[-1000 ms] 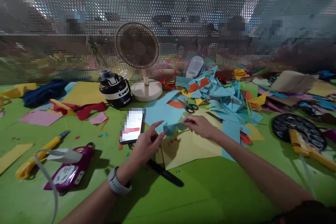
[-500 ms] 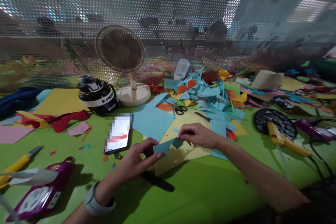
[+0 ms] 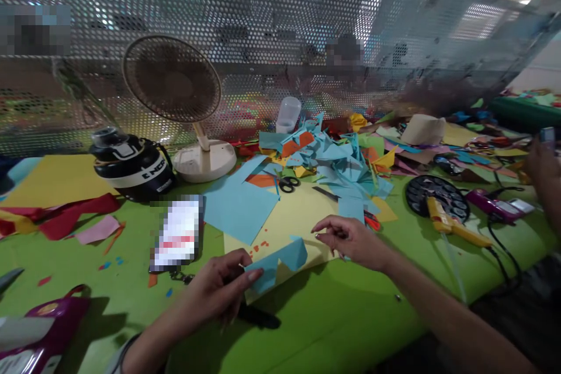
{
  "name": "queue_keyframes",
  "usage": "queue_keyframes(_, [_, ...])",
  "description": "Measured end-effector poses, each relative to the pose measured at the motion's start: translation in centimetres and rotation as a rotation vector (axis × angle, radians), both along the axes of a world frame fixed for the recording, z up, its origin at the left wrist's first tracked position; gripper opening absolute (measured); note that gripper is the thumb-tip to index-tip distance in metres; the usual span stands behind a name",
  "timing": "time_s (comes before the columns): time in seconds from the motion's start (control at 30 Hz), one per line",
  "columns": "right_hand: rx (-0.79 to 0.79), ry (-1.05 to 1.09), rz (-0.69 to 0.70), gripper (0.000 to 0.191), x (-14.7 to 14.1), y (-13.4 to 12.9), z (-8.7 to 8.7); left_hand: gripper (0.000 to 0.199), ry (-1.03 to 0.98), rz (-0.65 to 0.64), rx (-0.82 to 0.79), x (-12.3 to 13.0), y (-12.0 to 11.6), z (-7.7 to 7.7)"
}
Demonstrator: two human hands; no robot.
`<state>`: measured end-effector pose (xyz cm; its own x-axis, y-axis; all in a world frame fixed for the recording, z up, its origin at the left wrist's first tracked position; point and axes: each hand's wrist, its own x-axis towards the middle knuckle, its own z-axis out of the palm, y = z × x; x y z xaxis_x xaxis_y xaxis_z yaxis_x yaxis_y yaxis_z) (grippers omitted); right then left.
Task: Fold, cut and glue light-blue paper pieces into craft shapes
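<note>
A folded light blue paper piece point(image 3: 287, 256) with a notch in its lower edge is pinched at its left end between the thumb and fingers of my left hand point(image 3: 225, 283). My right hand point(image 3: 346, 239) hovers just to the right of the piece, touching nothing, its thumb and index finger slightly apart. Beneath lies a pale yellow sheet point(image 3: 302, 210) with small orange scraps on it. A dark, slim object point(image 3: 260, 317) sticks out below my left hand, partly hidden.
Black scissors point(image 3: 288, 184), a blue sheet point(image 3: 245, 210) and a heap of blue scraps point(image 3: 337, 155) lie beyond. A phone point(image 3: 179, 231), bottle point(image 3: 131, 163) and fan point(image 3: 204, 160) stand left; a yellow glue gun point(image 3: 456, 225) is right. Another person's hand point(image 3: 546, 166) shows far right.
My right hand has let go of the blue paper and moved right. The paper now shows more of its length, still in my left hand. The view has turned to the right.
</note>
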<state>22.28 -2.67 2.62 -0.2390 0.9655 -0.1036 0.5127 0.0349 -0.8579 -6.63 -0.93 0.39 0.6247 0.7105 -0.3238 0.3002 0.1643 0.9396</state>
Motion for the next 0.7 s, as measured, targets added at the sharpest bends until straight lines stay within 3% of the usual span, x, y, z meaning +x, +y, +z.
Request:
queue_keyframes(0.13, [0.154, -0.269, -0.168, 0.031, 4.1, -1.3, 0.3, 0.043, -0.009, 0.003, -0.006, 0.1, 0.0, 0.3])
queue_keyframes(0.23, [0.333, -0.571, -0.446, 0.029, 9.0, -2.6, 0.8, 0.043, -0.005, 0.002, 0.027, 0.1, 0.1, 0.5])
queue_keyframes(0.43, [0.070, -1.060, -0.596, 0.034, 17.6, -6.0, 1.7, 0.041, 0.033, -0.022, 0.066, 0.3, 0.1, 0.5])
queue_keyframes(0.57, [-0.105, -1.216, -0.611, 0.045, 18.9, -6.9, 1.7, 0.042, 0.056, -0.051, 0.054, 0.4, -0.1, 0.5])
queue_keyframes(0.7, [-0.194, -1.255, -0.619, 0.043, 18.5, -6.7, 1.6, 0.042, 0.051, -0.041, 0.052, 0.3, 0.0, 0.3])
